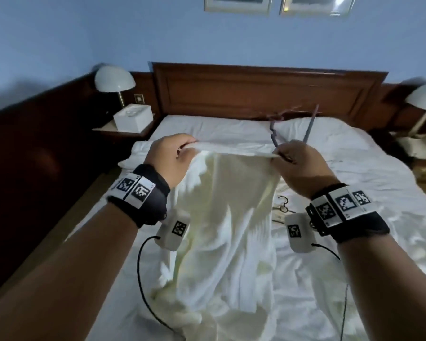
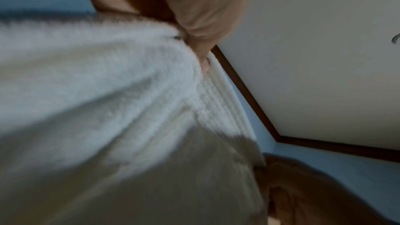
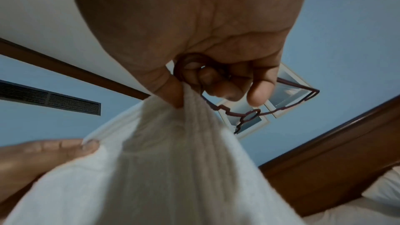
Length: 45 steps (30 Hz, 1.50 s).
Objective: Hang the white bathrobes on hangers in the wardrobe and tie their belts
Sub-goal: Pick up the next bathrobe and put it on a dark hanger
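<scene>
Left hand (image 1: 169, 158) pinches robe (image 1: 221, 217) collar; right hand (image 1: 298, 163) pinches collar plus hanger (image 1: 290, 126). Risk: shared grip slips, hanger drops onto bed (image 1: 354, 183).

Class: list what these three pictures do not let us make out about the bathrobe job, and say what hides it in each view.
- Wardrobe: in no view.
- Belt: not distinguishable; the bathrobe folds cover it.
- Second hanger on the bed: head view, partly behind the right hand and its wrist.
- Left wrist view: blurred; cloth fills it.
- Held hanger: hook inside the fist.
</scene>
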{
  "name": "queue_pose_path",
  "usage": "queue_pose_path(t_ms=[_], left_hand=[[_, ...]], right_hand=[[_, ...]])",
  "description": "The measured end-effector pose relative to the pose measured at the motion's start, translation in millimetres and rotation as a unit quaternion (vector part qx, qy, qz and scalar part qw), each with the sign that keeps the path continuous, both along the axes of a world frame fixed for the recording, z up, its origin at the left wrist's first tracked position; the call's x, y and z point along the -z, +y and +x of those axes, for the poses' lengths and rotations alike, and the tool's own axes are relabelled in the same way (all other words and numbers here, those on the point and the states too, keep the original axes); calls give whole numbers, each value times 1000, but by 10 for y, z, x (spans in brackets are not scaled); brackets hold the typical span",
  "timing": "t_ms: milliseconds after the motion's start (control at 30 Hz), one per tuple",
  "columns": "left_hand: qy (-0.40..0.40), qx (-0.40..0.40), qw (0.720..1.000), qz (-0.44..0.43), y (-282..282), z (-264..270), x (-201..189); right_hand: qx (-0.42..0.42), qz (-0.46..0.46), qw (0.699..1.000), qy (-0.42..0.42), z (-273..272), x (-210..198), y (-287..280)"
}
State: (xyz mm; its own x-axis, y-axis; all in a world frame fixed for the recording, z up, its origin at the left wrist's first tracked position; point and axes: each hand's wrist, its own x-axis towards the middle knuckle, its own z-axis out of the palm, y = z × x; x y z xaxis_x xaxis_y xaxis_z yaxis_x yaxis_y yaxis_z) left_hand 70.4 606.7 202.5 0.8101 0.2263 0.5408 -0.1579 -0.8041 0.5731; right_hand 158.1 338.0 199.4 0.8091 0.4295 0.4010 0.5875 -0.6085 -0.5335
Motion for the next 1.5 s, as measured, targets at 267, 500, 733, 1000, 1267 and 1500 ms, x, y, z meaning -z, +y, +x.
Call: queue_pose_path(t_ms=[267, 500, 733, 1000, 1267, 1500], left_hand=[[26, 62, 997, -31, -781, -371, -150], [62, 65, 995, -53, -1341, -679, 59], [75, 110, 991, -24, -2001, -1083, 560], [107, 124, 986, 24, -2495, -1440, 1068], [85, 46, 993, 63, -2470, -1492, 1255], [221, -49, 889, -398, -2310, -1349, 1290]], right_hand=[[61, 34, 998, -6, -254, 165, -712], [-41, 32, 999, -7, -652, 438, -1113], [-111, 49, 992, 18, -975, 713, -1367], [-179, 51, 982, 35, -1211, 945, -1516], [-176, 66, 977, 103, -1355, 1122, -1635], [-255, 26, 964, 72, -1534, 1211, -1588]])
